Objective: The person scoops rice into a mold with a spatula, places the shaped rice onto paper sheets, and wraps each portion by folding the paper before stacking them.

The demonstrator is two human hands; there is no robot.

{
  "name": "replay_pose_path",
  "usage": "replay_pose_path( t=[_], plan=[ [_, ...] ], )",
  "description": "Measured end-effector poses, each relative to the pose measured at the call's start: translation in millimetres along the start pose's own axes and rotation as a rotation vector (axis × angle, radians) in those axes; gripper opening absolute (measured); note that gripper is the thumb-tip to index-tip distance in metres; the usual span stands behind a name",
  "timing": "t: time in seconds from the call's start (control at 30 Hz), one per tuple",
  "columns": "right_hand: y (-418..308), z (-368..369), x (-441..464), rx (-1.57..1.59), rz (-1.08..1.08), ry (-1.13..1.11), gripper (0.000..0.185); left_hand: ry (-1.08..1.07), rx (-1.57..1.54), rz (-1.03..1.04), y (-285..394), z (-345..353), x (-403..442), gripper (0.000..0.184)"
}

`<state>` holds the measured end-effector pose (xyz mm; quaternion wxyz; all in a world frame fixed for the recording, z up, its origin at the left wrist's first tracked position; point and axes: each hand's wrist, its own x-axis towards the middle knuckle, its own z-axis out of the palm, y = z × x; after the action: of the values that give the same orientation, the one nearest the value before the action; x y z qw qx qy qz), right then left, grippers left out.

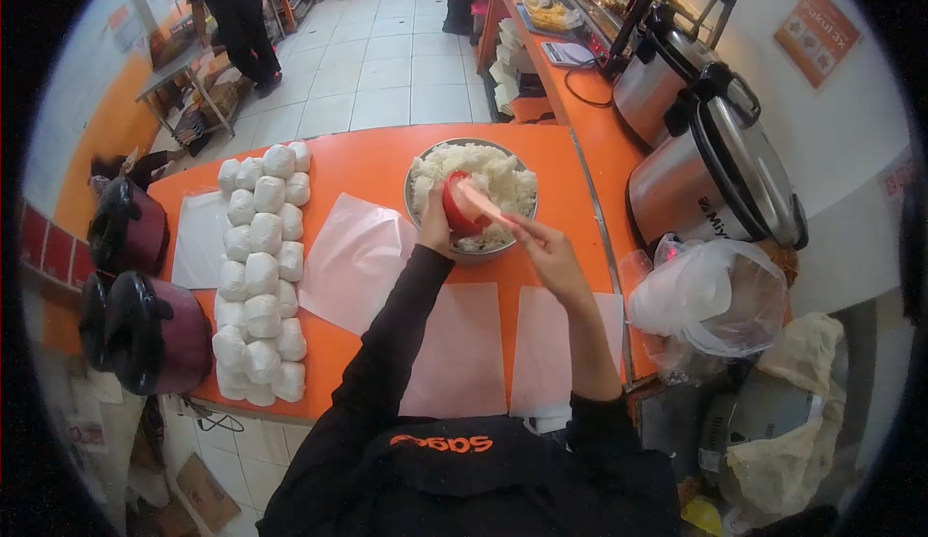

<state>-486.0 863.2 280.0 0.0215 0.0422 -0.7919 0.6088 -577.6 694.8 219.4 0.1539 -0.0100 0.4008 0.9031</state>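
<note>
A metal bowl (480, 259) heaped with cooked white rice (512, 181) stands on the orange table. Over the rice, my left hand (435, 216) is closed around the side of a small red bowl (458, 216). My right hand (549, 255) grips the handle of a pale pink rice paddle (480, 199), its blade at the red bowl's mouth. The paddle and my hand partly hide what is inside the red bowl. Sheets of wrapping paper (358, 261) lie left of the metal bowl and in front of me.
White wrapped bundles (262, 276) are stacked in rows on the left. Dark purple pots (169, 334) stand at the left edge. Large steel rice cookers (701, 174) and a plastic bag (739, 295) are on the right. Another person (232, 15) stands at the back left.
</note>
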Motion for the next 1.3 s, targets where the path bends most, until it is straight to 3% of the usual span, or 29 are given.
replay_pose_path(
  t=[0.1,0.17,0.37,0.47,0.57,0.67,0.77,0.97,1.3],
  plan=[
    [-3.1,-18.5,9.4,0.13,0.126,-0.068,0.035,0.039,-0.076,-0.044,1.7,-1.3,-3.0,0.06],
    [-17.9,-32.9,10.9,0.253,0.325,-0.092,0.035,-0.003,-0.156,-0.045,-1.5,-11.7,1.4,0.061],
    [5.2,-12.6,-6.4,0.414,0.37,0.114,0.034,0.084,0.051,0.15,4.2,-10.8,-5.4,0.057],
    [11.4,-10.6,-8.4,0.308,0.249,0.239,0.034,0.089,0.107,0.187,10.8,-0.4,-14.6,0.054],
    [24.8,-30.3,2.9,-0.23,-0.105,0.478,0.033,0.105,0.098,0.178,11.9,-12.5,-13.6,0.05],
    [-1.5,-57.7,-9.4,-0.676,0.046,0.256,0.032,0.117,0.512,0.318,13.9,-38.3,-4.7,0.049],
    [-7.0,-62.3,-18.5,-0.932,-0.102,0.115,0.031,0.24,1.289,0.591,25.4,-19.7,-15.1,0.05],
    [30.2,-27.0,6.6,-0.973,-0.289,0.111,0.027,0.284,1.662,0.774,11.1,14.6,-17.4,0.046],
    [57.7,-1.9,9.4,-0.815,-0.424,0.235,0.027,0.411,1.762,0.792,-7.3,17.3,-12.6,0.049]
  ],
)
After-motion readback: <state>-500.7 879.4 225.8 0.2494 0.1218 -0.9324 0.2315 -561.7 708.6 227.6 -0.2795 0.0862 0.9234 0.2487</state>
